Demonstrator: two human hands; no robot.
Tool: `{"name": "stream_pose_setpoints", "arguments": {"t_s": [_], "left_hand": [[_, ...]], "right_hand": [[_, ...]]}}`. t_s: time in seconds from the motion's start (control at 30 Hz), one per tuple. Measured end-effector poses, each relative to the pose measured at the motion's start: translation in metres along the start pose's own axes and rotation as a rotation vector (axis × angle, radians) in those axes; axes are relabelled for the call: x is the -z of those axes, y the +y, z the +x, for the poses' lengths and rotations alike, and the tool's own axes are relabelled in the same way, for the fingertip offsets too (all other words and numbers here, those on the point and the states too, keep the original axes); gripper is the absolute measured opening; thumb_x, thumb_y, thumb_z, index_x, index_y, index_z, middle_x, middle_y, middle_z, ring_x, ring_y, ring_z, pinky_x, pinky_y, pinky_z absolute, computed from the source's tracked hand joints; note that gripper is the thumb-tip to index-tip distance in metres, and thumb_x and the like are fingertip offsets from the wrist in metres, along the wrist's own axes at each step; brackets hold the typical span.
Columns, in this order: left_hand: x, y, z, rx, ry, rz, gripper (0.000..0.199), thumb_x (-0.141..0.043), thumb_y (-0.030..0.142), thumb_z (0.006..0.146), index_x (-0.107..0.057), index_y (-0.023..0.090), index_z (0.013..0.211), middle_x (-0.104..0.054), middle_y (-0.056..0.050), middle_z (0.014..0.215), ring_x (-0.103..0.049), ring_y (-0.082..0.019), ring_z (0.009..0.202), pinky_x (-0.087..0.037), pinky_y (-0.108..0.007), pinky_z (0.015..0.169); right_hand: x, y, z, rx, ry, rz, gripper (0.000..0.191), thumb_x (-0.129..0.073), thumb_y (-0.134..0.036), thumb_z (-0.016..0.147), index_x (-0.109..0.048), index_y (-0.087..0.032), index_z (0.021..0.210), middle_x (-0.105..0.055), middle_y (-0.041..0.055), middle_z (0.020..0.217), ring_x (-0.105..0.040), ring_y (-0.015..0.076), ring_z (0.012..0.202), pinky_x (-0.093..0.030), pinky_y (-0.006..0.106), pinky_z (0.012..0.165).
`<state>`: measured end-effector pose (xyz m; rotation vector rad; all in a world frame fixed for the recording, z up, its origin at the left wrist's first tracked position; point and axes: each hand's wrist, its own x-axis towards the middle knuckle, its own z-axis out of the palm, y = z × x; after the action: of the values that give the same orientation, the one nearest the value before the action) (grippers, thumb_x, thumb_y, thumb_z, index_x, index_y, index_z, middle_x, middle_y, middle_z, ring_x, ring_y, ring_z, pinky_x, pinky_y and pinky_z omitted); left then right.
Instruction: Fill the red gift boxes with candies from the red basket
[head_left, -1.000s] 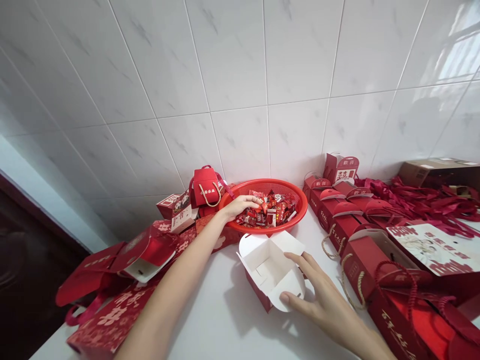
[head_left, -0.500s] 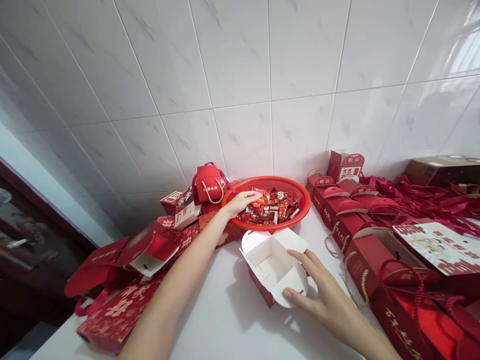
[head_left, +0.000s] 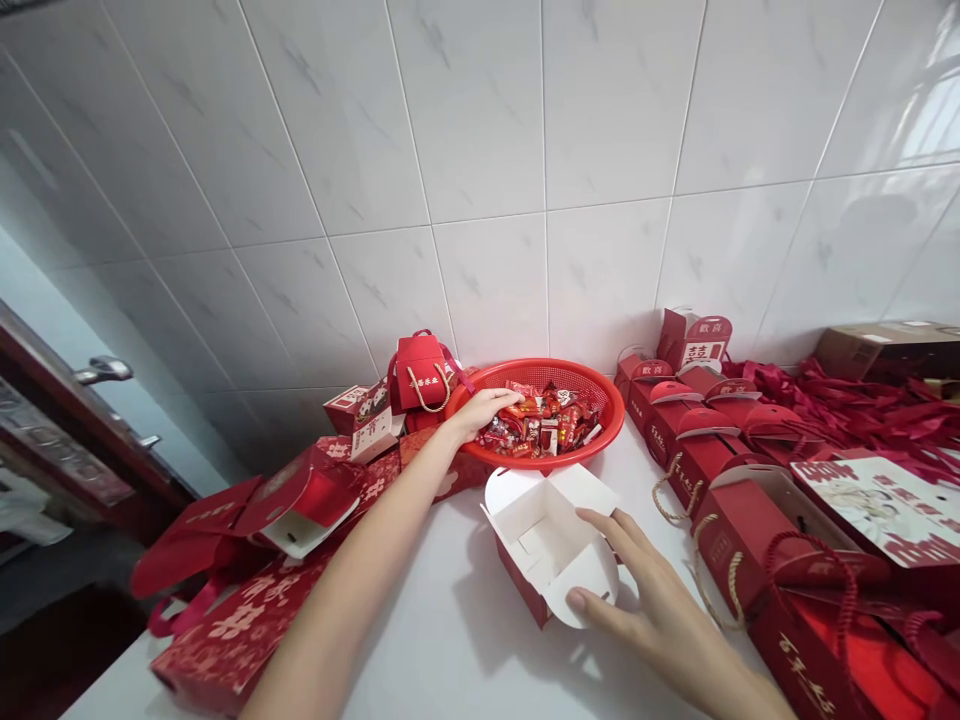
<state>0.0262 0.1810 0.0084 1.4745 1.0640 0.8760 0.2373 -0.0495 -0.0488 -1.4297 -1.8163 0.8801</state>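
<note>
My left hand (head_left: 487,408) reaches over the left rim of a red perforated basket (head_left: 611,425), its fingertips at the red-wrapped candies (head_left: 549,432) inside. Its fingers are close together, and whatever may be between them is too small to make out. In front of the basket stands a small box (head_left: 525,535), red outside and white inside, its flaps open and nothing seen in it. My right hand (head_left: 626,570) rests at the box's right side, thumb and fingers on either side of a rounded white flap.
Red gift boxes with rope handles (head_left: 712,500) line the right side, with dark red ribbons (head_left: 840,405) and a brown carton (head_left: 885,350) behind. More red boxes (head_left: 232,620) lie on the left. A tiled wall (head_left: 487,270) rises behind, and a door handle (head_left: 105,371) shows at far left.
The view has shifted slightly, bringing more of the door into sight at left. Both hands keep nearly the same places, at the candies and at the box flap.
</note>
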Motion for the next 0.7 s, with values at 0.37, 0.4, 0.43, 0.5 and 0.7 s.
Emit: {"name": "stream_pose_setpoints", "arguments": {"t_s": [0.37,0.4,0.43,0.5,0.7], "left_hand": [[-0.0002,0.0030,-0.0010,0.030,0.028,-0.077,0.025,-0.086,0.037,0.065,-0.074,0.018,0.077,-0.074,-0.001,0.079,-0.063,-0.015,0.074,-0.049,-0.026,0.071],[0.0000,0.0028,-0.0003,0.043,0.033,-0.078,0.024,-0.086,0.036,0.065,-0.074,0.019,0.077,-0.074,-0.001,0.078,-0.063,-0.016,0.074,-0.049,-0.026,0.070],[0.0004,0.0024,0.0006,0.052,0.038,-0.076,0.023,-0.085,0.035,0.065,-0.075,0.019,0.077,-0.074,-0.001,0.077,-0.064,-0.016,0.074,-0.050,-0.026,0.071],[0.0015,0.0010,0.0028,0.065,0.044,-0.071,0.021,-0.085,0.034,0.065,-0.075,0.019,0.077,-0.075,-0.002,0.080,-0.065,-0.018,0.078,-0.050,-0.028,0.073],[0.0049,-0.0031,0.0066,0.076,0.045,-0.053,0.021,-0.085,0.025,0.061,-0.075,0.018,0.077,-0.077,-0.004,0.086,-0.068,-0.021,0.086,-0.051,-0.032,0.084]], "right_hand": [[0.0007,-0.0019,0.0000,0.014,0.008,0.009,0.060,-0.061,-0.048,0.088,-0.048,-0.029,0.143,-0.054,0.0079,0.133,-0.056,0.0266,0.123,-0.047,0.037,0.103],[0.0005,-0.0017,0.0001,0.016,0.014,0.003,0.060,-0.062,-0.049,0.087,-0.048,-0.029,0.143,-0.055,0.0078,0.133,-0.057,0.0269,0.123,-0.048,0.037,0.103],[0.0003,-0.0012,0.0002,0.016,0.019,-0.004,0.060,-0.062,-0.049,0.087,-0.049,-0.029,0.143,-0.055,0.0078,0.133,-0.057,0.0273,0.123,-0.049,0.037,0.102],[-0.0006,0.0003,0.0000,0.016,0.030,-0.018,0.062,-0.063,-0.050,0.086,-0.049,-0.030,0.143,-0.055,0.0080,0.136,-0.057,0.0284,0.126,-0.050,0.037,0.101],[-0.0019,0.0040,-0.0006,0.010,0.039,-0.052,0.062,-0.063,-0.050,0.087,-0.048,-0.031,0.144,-0.054,0.0080,0.142,-0.055,0.0288,0.131,-0.048,0.038,0.106]]}}
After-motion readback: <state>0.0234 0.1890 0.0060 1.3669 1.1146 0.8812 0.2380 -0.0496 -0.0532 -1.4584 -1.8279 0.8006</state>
